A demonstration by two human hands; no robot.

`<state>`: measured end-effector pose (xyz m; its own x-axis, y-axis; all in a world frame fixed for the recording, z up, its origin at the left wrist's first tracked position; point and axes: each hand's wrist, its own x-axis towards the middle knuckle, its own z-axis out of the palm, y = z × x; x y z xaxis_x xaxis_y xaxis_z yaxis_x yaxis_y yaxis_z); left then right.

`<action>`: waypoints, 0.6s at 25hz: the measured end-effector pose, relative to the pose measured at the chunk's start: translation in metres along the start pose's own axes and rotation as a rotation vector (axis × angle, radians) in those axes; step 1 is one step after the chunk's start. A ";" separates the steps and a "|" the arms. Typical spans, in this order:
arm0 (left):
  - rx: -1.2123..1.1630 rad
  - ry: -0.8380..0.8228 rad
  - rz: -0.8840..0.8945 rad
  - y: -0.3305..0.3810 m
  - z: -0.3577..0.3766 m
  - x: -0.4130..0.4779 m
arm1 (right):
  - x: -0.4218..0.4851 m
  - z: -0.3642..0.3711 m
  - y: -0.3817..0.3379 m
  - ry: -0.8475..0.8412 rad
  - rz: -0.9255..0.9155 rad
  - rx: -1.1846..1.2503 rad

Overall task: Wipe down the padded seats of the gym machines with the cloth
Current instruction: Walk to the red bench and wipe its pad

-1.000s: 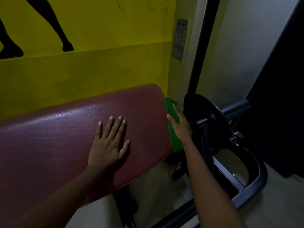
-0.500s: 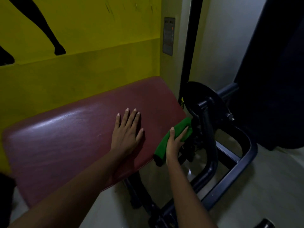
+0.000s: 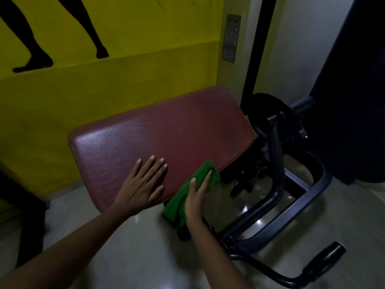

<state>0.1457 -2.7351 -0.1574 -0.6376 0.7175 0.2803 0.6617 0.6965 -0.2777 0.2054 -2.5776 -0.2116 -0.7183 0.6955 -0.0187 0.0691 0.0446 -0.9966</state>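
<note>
1. Head view: the maroon padded seat (image 3: 166, 134) spreads beyond and to the left of the right hand (image 3: 196, 197).
2. The dark machine frame (image 3: 277, 192) stands just right of that hand; a stroke running off the seat's corner could knock knuckles there.
3. The green cloth (image 3: 181, 197) drapes over the seat's near edge, pinned only by that hand's straight fingers, so it may slip.
4. The left hand (image 3: 143, 184) rests flat on the seat.

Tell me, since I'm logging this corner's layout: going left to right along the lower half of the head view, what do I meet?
Left hand flat on the red seat → green cloth → black frame tube → black handle grip.
</note>
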 end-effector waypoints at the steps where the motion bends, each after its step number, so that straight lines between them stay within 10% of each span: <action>1: -0.001 0.015 0.002 -0.004 0.001 -0.008 | 0.021 -0.007 -0.006 0.051 0.039 0.040; 9: 0.014 0.141 0.024 -0.006 0.008 -0.017 | 0.019 0.018 -0.014 0.208 0.173 0.096; 15: -0.213 0.172 0.001 -0.010 -0.001 -0.023 | -0.072 0.040 -0.026 -0.039 0.060 -0.070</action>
<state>0.1541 -2.7580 -0.1605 -0.5725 0.6937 0.4369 0.7421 0.6651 -0.0836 0.2281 -2.6575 -0.1872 -0.7376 0.6701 -0.0831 0.1601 0.0540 -0.9856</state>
